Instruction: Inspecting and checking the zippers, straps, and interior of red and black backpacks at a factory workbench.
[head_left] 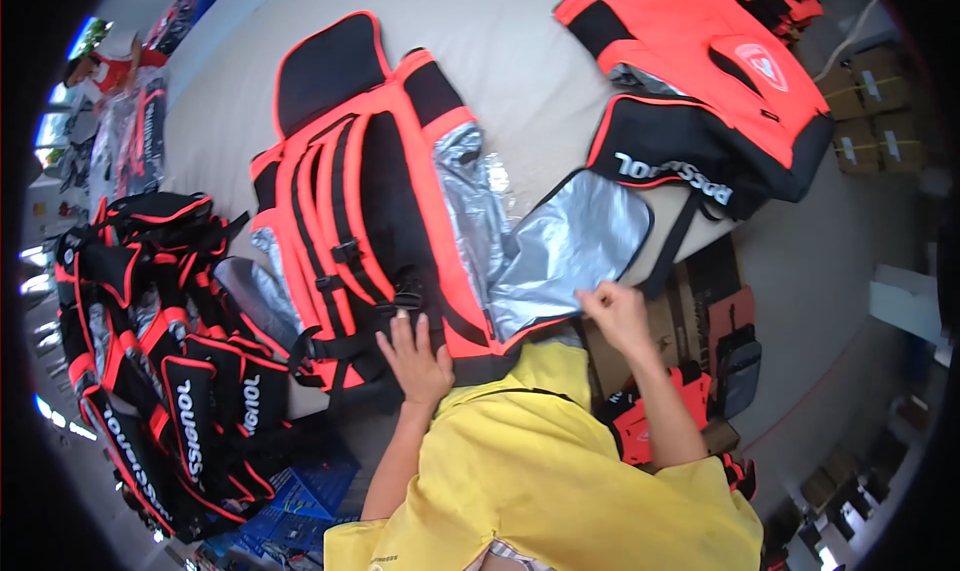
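Note:
A black and bright coral backpack (pixel 410 201) lies on the table in front of me, its shoulder straps (pixel 318 221) and buckles facing up. One side hangs open, with a silver-lined flap (pixel 570 241) folded out to the right. My left hand (pixel 415 363) rests flat on the backpack's near end, fingers spread, beside a black buckle (pixel 405 299). At the flap's near right edge, my right hand (pixel 618 316) is closed in a pinch on it. Whether a zipper pull is also between those fingers is hidden.
Another coral and black backpack (pixel 700 81) lies at the table's far right. Several similar bags (pixel 165 351) are heaped on the left. Cardboard boxes (pixel 875 116) stand beyond the table on the right. Someone in red (pixel 115 71) is at the far left.

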{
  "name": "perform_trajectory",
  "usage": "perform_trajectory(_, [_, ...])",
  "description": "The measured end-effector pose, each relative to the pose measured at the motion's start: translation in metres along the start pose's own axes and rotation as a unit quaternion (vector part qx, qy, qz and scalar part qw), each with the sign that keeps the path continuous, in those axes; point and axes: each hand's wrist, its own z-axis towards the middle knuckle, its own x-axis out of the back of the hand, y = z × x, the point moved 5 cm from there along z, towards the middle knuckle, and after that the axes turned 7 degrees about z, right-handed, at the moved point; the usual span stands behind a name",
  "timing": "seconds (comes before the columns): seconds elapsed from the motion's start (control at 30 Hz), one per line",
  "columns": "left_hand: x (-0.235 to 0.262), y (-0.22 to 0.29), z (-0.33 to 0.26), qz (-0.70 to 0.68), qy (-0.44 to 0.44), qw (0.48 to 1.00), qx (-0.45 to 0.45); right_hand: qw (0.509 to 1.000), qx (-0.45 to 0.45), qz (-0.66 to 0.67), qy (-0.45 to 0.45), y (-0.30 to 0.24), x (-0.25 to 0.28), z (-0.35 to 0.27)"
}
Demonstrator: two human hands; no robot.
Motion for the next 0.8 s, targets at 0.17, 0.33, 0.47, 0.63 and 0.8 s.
perform_trajectory(0.17, [0.0, -0.002, -0.001, 0.012, -0.02, 1.0, -0.006, 0.925, -0.052, 0.375, 0.009, 0.103, -0.06, -0.02])
perform_trajectory(0.33, [0.024, 0.006, 0.012, 0.051, -0.049, 0.997, -0.034, 0.927, -0.011, 0.375, 0.003, 0.114, -0.062, -0.008])
perform_trajectory(0.47, [0.074, 0.017, 0.045, 0.016, 0.045, 0.998, -0.044, 0.92, -0.013, 0.39, -0.028, 0.104, -0.055, -0.008])
perform_trajectory(0.63, [0.108, 0.033, 0.126, -0.136, 0.092, 0.986, -0.002, 0.925, -0.021, 0.38, -0.011, 0.113, -0.062, -0.004])
perform_trajectory(0.8, [0.054, 0.087, 0.201, -0.209, -0.062, 0.975, -0.041, 0.949, -0.018, 0.314, 0.007, 0.109, -0.051, -0.007])
